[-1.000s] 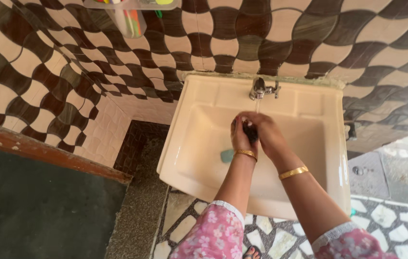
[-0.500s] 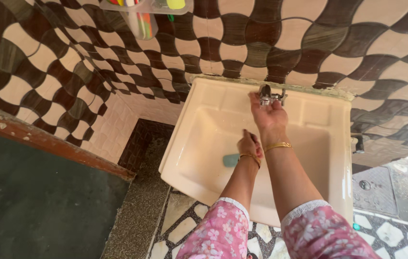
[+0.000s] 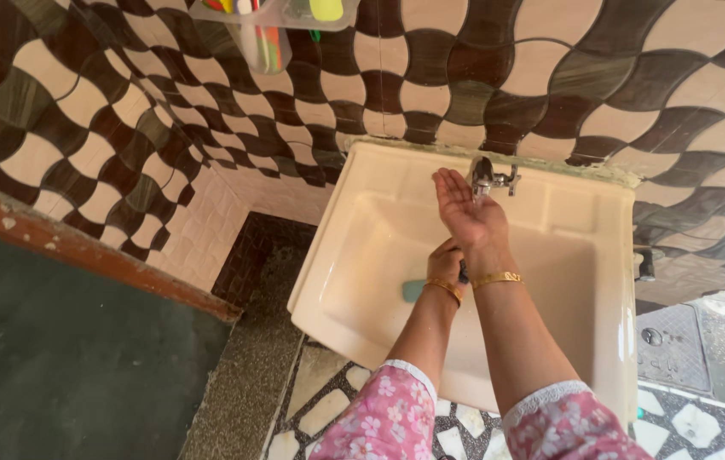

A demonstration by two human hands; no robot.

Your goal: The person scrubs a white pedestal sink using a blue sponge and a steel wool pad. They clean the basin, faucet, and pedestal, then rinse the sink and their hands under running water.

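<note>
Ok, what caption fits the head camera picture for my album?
Right hand open beside the tap, left hand low in the cream sink.
</note>
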